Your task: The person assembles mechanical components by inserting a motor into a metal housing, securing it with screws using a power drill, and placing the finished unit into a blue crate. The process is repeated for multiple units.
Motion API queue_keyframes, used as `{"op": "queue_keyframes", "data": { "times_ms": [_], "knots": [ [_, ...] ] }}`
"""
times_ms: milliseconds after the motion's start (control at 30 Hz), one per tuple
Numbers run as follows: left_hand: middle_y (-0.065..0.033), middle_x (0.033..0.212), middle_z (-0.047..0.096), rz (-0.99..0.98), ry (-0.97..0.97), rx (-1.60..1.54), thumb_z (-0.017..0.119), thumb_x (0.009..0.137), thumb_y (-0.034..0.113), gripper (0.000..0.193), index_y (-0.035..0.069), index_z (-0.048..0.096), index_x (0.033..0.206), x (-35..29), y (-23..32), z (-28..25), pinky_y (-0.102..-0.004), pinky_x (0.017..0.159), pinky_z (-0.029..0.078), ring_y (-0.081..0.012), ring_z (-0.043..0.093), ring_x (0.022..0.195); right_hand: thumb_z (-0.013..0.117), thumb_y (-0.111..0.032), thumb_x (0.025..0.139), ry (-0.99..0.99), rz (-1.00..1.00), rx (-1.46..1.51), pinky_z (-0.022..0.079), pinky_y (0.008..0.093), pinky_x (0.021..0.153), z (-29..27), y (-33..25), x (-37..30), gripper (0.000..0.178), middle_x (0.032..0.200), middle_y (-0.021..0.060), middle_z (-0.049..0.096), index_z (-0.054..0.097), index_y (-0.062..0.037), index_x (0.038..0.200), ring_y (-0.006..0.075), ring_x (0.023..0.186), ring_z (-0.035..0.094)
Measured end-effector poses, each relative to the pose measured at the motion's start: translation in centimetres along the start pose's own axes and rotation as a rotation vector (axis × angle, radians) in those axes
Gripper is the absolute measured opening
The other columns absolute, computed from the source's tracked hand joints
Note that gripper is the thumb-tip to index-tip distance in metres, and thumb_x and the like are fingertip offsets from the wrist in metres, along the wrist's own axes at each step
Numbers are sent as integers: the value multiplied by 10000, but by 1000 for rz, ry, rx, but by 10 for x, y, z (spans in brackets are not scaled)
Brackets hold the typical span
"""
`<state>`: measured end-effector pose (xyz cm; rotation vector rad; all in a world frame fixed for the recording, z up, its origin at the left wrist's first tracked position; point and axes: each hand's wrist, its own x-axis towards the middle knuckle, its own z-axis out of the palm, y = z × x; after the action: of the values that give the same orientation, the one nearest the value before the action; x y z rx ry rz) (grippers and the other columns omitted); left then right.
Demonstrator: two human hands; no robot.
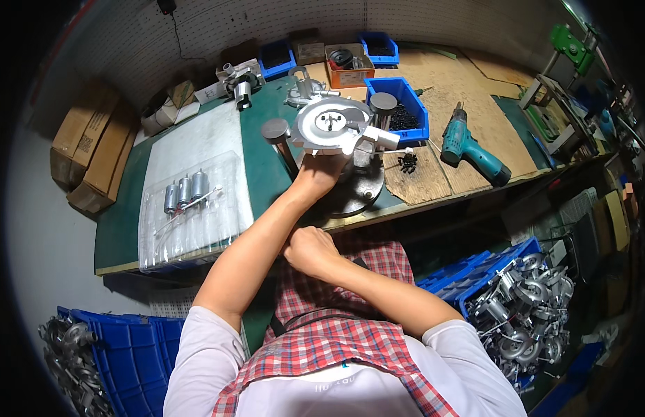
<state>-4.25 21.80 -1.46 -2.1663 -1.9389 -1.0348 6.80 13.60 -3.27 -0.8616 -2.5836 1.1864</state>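
Observation:
A round silver metal housing (310,132) with a side spout sits above a fixture on the bench. My left hand (321,172) grips it from below at its near edge; the fingers are partly hidden under the housing. Under and behind it stands the fixture, with a dark round base (354,194) and two knob-topped posts (275,130). Just below my left forearm, my right hand (311,249) is closed in front of the apron. Whatever its fingers might hold is hidden.
A teal cordless drill (468,149) lies to the right, beside a blue bin of small black screws (416,132). Small motors (185,189) rest in a clear tray at left. Crates of metal castings (524,306) stand below the bench. A green press (573,48) stands far right.

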Motion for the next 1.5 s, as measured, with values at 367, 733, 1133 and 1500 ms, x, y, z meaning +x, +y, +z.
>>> {"op": "queue_keyframes", "data": {
  "times_ms": [367,733,1133,1500],
  "knots": [
    [-191,1135,671,-116,-94,-250,559,1001,346,399,10,602,1212,6,-1,-3,-421,898,469,-323,624,1044,501,-34,952,25,251,963,512,299,617,-19,40,-55,249,784,45,598,576,-86,1184,114,643,579],
    [-221,1219,619,-95,-102,-144,561,998,279,392,-5,555,1268,2,-3,-3,-434,974,444,-354,585,1134,586,41,765,909,-46,-446,489,417,631,-87,102,-76,482,752,131,661,621,-86,1229,332,675,648],
    [-208,1181,645,-96,-85,-154,534,993,185,312,-3,587,1236,0,1,-12,-422,965,459,-339,600,1128,588,-85,873,786,-95,-439,331,448,960,-153,164,-37,374,1109,110,560,581,-133,1244,303,1110,497],
    [-235,1385,475,-363,200,-409,659,918,231,619,-36,377,1400,-82,64,-52,-399,1111,353,-357,468,1309,734,-208,781,488,454,-876,473,497,917,-288,233,-13,713,1138,236,628,418,-104,1412,416,1065,604]
  ]
}}
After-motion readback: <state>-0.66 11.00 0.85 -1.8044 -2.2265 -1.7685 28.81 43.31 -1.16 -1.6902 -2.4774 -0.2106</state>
